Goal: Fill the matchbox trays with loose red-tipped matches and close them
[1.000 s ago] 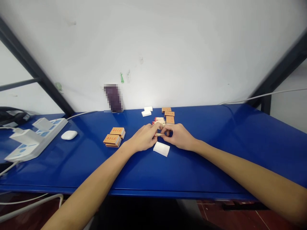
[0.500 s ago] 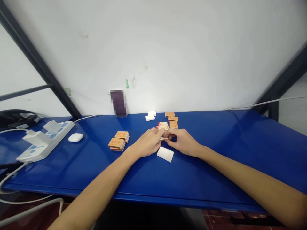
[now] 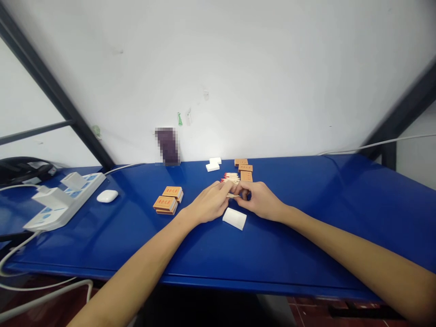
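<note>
Between my two hands, thin pale matchsticks (image 3: pixel 233 195) are pinched at the fingertips; how many is too small to tell. My left hand (image 3: pixel 211 202) is closed on their left end. From the right, my right hand (image 3: pixel 257 200) has its thumb and fingers closed on the other end. Just beyond the fingers lies a pile of red-tipped matches (image 3: pixel 230 177), partly hidden by the hands. A white matchbox tray (image 3: pixel 235 218) rests right in front of the hands. Behind my right hand, an orange matchbox sleeve (image 3: pixel 246 176) lies close to the pile.
Orange matchboxes (image 3: pixel 165 204) are stacked to the left, and more orange sleeves (image 3: pixel 241 162) lie at the back. Two white trays (image 3: pixel 213 167) sit near the wall. Farther left are a white earphone case (image 3: pixel 107 196) and a power strip (image 3: pixel 64 213) with cables. A pixelated dark object (image 3: pixel 169 146) leans on the wall.
Both hands stay almost in place, still pinching the matchsticks, with slight finger movement. The view has shifted very slightly.
</note>
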`<state>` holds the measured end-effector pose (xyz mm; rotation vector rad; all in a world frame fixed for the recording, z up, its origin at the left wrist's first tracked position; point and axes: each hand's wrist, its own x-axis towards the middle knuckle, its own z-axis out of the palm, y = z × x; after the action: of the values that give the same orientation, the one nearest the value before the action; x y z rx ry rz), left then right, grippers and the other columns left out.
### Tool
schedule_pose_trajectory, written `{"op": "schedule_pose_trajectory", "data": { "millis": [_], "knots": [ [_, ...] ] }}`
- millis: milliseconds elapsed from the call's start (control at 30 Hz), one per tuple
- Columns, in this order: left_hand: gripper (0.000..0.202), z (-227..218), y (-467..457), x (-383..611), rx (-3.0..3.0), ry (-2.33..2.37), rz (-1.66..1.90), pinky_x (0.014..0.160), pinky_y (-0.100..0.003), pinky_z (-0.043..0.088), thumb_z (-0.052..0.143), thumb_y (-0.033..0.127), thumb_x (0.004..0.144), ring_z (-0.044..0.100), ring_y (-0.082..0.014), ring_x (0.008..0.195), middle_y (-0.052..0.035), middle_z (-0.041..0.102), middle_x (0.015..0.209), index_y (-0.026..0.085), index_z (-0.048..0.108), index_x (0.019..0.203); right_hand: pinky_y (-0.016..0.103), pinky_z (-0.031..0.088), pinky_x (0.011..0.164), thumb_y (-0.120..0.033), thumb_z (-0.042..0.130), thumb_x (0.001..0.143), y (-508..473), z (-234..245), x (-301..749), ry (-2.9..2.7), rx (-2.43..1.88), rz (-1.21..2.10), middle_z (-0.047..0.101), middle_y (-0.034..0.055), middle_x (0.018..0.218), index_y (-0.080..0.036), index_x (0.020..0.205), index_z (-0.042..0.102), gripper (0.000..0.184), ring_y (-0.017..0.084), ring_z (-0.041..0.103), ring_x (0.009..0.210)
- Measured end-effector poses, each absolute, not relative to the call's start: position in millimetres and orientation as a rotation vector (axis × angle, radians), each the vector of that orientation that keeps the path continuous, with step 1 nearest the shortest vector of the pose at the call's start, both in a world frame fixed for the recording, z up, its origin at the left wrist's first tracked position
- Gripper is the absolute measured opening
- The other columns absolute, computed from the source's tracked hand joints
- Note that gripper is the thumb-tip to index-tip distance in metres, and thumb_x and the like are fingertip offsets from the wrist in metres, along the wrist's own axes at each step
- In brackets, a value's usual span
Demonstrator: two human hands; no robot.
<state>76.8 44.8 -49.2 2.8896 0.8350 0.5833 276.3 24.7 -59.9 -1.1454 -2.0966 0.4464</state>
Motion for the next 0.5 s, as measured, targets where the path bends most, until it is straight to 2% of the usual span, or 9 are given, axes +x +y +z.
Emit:
{"op": "schedule_pose_trajectory", "data": {
  "millis": [233, 500],
  "knots": [
    [0.019, -47.3, 43.8, 77.1, 2.877, 0.821, 0.591, 0.079, -0.033, 0.045, 0.040, 0.008, 0.086, 0.054, -0.0206, 0.088, -0.0066, 0.059, 0.096, 0.020, 0.041, 0.101, 0.022, 0.035, 0.048, -0.022, 0.061, 0.076, 24.9, -58.8, 275.9, -2.013, -1.194, 0.638, 0.054, -0.0067, 0.053, -0.020, 0.074, 0.057, 0.005, 0.009, 0.046, 0.046],
    [0.016, -46.6, 45.0, 76.6, 2.736, 0.783, 0.682, 0.074, -0.030, 0.044, 0.042, 0.012, 0.087, 0.055, -0.0173, 0.083, -0.0035, 0.058, 0.093, 0.021, 0.042, 0.100, 0.023, 0.033, 0.048, -0.020, 0.060, 0.074, 24.9, -59.4, 277.7, -1.990, -1.205, 0.654, 0.050, -0.0080, 0.049, -0.020, 0.074, 0.058, 0.002, 0.009, 0.042, 0.044]
  ]
}}
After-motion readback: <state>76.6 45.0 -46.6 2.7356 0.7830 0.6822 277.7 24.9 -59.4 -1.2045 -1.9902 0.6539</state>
